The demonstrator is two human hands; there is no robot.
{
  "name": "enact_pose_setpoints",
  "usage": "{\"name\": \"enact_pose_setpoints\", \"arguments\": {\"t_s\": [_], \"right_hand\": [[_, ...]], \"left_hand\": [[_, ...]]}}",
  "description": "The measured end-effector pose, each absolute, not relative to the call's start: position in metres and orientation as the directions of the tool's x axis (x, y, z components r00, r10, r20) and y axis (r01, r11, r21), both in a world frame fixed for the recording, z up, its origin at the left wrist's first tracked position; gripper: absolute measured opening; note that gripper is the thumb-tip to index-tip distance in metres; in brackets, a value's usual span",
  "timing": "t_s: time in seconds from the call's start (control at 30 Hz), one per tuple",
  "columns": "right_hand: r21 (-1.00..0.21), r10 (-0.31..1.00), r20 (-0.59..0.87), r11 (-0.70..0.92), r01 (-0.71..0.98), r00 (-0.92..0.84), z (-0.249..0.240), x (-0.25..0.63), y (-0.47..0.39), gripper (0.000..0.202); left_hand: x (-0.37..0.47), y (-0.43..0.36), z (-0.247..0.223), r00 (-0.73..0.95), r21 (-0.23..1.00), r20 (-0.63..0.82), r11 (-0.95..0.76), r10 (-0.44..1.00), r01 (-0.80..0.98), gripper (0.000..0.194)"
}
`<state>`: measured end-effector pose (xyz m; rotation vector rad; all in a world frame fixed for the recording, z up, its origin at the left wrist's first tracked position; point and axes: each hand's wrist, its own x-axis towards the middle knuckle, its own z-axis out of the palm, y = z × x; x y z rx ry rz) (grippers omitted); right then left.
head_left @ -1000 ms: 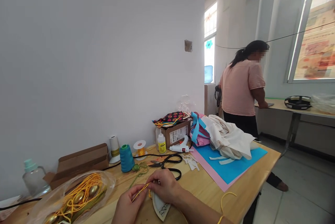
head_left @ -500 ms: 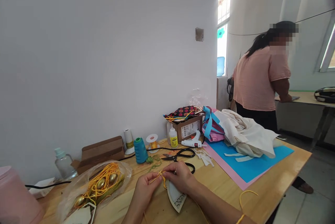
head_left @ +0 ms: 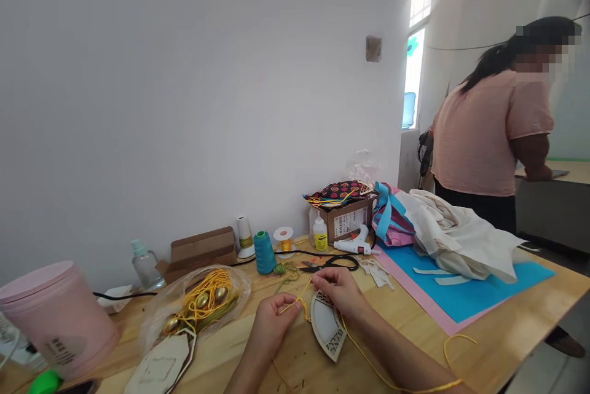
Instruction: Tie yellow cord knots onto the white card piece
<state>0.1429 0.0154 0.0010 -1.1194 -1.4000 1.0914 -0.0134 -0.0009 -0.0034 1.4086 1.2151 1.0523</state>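
While our left hand (head_left: 271, 320) pinches the yellow cord (head_left: 306, 310) between closed fingers, our right hand (head_left: 340, 291) has its fingers closed on another stretch. Just below the right hand is the fan-shaped piece (head_left: 328, 327); we cannot tell whether it touches the bench (head_left: 415, 314). Beyond our hands lie scissors (head_left: 346, 259).

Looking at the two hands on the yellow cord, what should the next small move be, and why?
Probably draw the right hand gently away to snug the yellow cord: both hands pinch it, the left hand beside a bunched part that looks loose, next to the fan-shaped piece. Whether a knot has formed is too small to tell.
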Motion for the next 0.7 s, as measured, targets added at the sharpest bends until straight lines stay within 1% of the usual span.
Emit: {"name": "enact_pose_setpoints", "arguments": {"t_s": [0.07, 0.17, 0.3, 0.4, 0.5, 0.57, 0.7], "right_hand": [[-0.995, 0.99, 0.097, 0.093, -0.037, -0.102, 0.004, 0.1424, 0.0142, 0.021], [-0.973, 0.985, 0.024, -0.017, -0.229, -0.173, 0.0081, 0.1422, 0.0124, 0.02], [-0.9, 0.973, -0.042, -0.135, -0.415, -0.227, 0.012, 0.1439, 0.0096, 0.016], [-0.824, 0.954, -0.053, -0.209, -0.526, -0.295, 0.0125, 0.1455, 0.0075, 0.012], [-0.746, 0.923, -0.041, -0.283, -0.602, -0.383, 0.0116, 0.146, 0.0063, 0.01], [-0.709, 0.896, -0.027, -0.33, -0.623, -0.444, 0.0106, 0.1452, 0.0061, 0.01], [-0.681, 0.872, 0.011, -0.352, -0.642, -0.49, 0.0084, 0.1431, 0.0074, 0.01]], "left_hand": [[-0.0141, -0.0013, -0.004, 0.134, 0.984, 0.045, -0.067, 0.99, 0.166, 0.024], [-0.0139, -0.0021, -0.0033, 0.13, 0.983, 0.07, -0.09, 0.989, 0.157, 0.023], [-0.0112, -0.0043, -0.0003, 0.128, 0.991, 0.059, -0.074, 0.99, 0.113, 0.02], [-0.0093, -0.006, 0.0012, 0.113, 0.996, 0.043, -0.051, 0.993, 0.068, 0.02], [-0.009, -0.0065, 0.0015, 0.112, 0.998, 0.029, -0.034, 0.993, 0.044, 0.02], [-0.0092, -0.006, 0.0014, 0.11, 0.998, 0.036, -0.042, 0.993, 0.049, 0.019], [-0.0087, -0.0047, 0.0002, 0.113, 0.996, 0.062, -0.069, 0.992, 0.063, 0.02]]}}
